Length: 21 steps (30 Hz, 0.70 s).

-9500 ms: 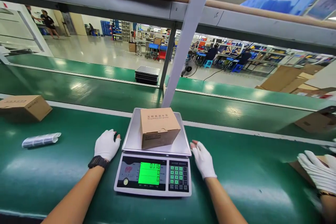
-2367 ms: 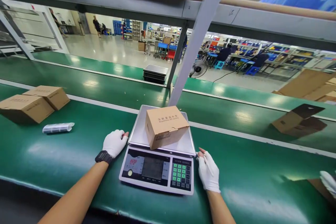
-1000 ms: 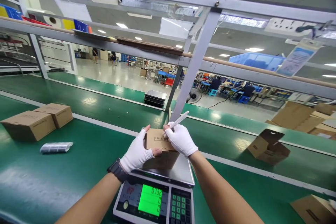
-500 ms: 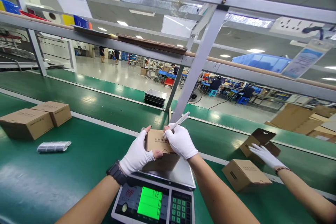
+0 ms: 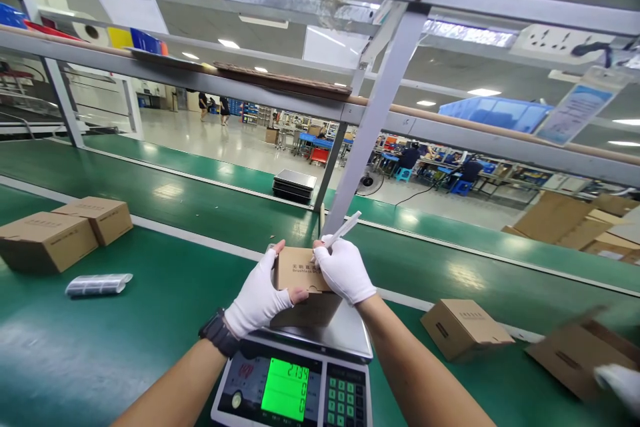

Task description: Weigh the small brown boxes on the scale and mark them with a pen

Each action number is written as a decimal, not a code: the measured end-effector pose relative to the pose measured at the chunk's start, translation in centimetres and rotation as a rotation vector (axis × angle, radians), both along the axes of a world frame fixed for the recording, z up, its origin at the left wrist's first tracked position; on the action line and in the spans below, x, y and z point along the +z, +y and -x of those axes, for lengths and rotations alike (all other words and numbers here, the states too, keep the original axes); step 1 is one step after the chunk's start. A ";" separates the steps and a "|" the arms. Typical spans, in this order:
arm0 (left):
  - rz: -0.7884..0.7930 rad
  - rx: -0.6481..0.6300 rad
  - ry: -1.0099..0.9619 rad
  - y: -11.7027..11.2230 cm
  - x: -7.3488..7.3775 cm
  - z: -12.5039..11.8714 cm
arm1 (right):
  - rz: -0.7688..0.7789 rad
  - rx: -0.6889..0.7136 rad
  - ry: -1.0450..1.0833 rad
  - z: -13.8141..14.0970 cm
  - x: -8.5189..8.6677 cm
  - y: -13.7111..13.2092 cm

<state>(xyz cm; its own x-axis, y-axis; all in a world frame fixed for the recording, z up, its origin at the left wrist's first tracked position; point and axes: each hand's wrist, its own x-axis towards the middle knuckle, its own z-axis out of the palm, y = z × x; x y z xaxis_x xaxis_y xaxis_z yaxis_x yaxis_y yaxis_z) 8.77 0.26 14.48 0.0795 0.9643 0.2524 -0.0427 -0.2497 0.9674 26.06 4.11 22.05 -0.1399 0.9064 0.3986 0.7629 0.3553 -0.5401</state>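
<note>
A small brown cardboard box (image 5: 298, 275) with printing on its lid stands on the steel pan of a digital weighing scale (image 5: 320, 373), whose green display is lit. My left hand (image 5: 256, 299), in a white fingerless glove, grips the box's left side, fingers at the far corner and thumb at the near edge. Pinched in my gloved right hand (image 5: 350, 272) is a white pen (image 5: 347, 227). That hand rests on the right part of the lid and covers some of the print. The pen's tip is hidden by the fingers.
Two closed boxes (image 5: 45, 240) and a roll of clear-backed labels (image 5: 99, 285) lie to the left. On the right are another closed box (image 5: 465, 328) and a co-worker's blurred gloved hand (image 5: 620, 380) at an open box (image 5: 575, 353). A metal post (image 5: 370, 113) rises beyond the scale.
The co-worker's hand and the open box have moved right and nearer. The scale's top reading has changed from about 1721 to about 2139. My hands keep nearly the same hold.
</note>
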 end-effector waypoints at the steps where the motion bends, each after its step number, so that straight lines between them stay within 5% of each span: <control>1: -0.001 0.000 -0.001 0.0 0.0 0.0 | -0.010 -0.006 0.005 0.1 0.0 0.0; 7: 0.001 -0.010 0.007 0.4 0.4 0.0 | -0.032 -0.029 0.035 0.0 -0.2 0.1; 10: -0.050 0.038 0.042 0.0 0.1 0.0 | -0.078 -0.041 0.216 -0.8 -0.6 0.2; 16: -0.516 0.631 0.559 -4.2 -1.1 -1.7 | 0.033 0.088 0.724 0.9 -2.7 -4.3; 19: -0.675 0.733 0.775 -4.0 -0.8 -1.0 | 0.138 0.271 0.734 2.5 -3.5 -6.3; 21: -0.697 0.769 0.826 -2.0 -0.4 0.8 | 0.120 0.346 0.621 0.9 -3.6 -6.1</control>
<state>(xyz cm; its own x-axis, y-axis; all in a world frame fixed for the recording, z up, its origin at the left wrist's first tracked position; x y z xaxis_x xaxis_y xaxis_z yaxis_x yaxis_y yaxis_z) 8.00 -1.74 14.12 -0.0566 0.5218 0.8512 0.8668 -0.3973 0.3012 25.17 -2.00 18.43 -0.2065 0.8938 0.3981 0.1569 0.4318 -0.8882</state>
